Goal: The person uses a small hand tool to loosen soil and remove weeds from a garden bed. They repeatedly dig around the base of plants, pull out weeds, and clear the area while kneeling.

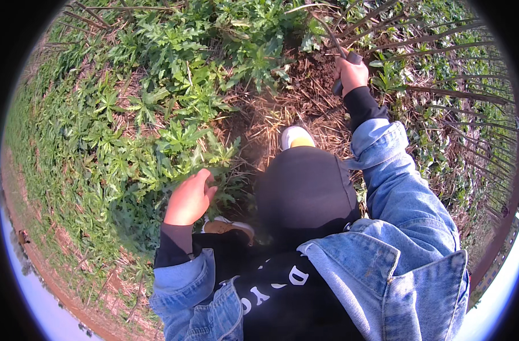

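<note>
My right hand (352,75) is closed around the dark handle (337,87) of a hand tool. The tool's thin shaft (330,33) runs up and left from the fist into the weeds, where its working end is hard to make out. Below it lies a patch of bare brown soil (313,77). My left hand (190,196) hovers over leafy green weeds (177,139) at the lower left. Its fingers are loosely bent and apart, and nothing shows in them.
Dry straw (271,122) covers the ground before my knee (308,187). One white-and-yellow shoe (296,137) stands there; a brown-and-white shoe (228,227) shows by my left wrist. Bare woody stems (453,94) lean in from the right. Dense weeds spread across the left side.
</note>
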A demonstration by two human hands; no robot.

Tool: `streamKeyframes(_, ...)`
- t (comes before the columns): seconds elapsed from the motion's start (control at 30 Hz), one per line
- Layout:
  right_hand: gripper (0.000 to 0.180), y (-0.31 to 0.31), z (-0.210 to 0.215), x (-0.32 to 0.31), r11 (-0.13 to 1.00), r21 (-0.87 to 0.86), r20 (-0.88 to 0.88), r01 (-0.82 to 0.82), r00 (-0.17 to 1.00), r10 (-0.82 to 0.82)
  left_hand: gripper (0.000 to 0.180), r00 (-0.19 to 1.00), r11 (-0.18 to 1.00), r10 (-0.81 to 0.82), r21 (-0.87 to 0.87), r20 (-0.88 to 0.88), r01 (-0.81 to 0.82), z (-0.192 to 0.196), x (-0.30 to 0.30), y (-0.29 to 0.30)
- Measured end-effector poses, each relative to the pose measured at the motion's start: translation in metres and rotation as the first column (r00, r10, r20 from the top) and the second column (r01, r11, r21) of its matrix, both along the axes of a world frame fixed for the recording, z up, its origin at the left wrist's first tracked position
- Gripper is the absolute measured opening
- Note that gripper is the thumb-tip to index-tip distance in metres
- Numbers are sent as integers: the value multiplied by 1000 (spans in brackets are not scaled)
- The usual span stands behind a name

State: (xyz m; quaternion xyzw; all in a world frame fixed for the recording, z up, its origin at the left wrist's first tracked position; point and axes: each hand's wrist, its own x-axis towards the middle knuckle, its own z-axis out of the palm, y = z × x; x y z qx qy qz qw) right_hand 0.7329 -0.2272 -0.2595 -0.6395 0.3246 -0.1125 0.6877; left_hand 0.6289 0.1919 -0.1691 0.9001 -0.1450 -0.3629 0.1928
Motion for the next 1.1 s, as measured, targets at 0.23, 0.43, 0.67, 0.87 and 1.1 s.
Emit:
streamKeyframes(0.23,38,8,-23,-92,953,-248,-100,-177,983,157,25,996,1000,-3,4,92,3,4,-12,1)
streamKeyframes(0.43,34,10,-58,-110,765,-524,-412,-374,898,157,25,999,1000,-2,15,44,1,9,-11,-5)
streamKeyframes(0.67,32,15,-64,-90,707,-561,-468,-430,870,157,24,1000,1000,17,16,18,-17,9,-10,-6)
streamKeyframes(0.87,39,19,-81,-73,732,-557,-461,-392,879,120,24,1000,1000,-4,0,30,4,-1,-5,-3)
streamKeyframes(1.1,24,5,-103,-22,712,-535,-557,-455,823,108,24,999,999,22,-38,-43,-23,-6,-1,0)
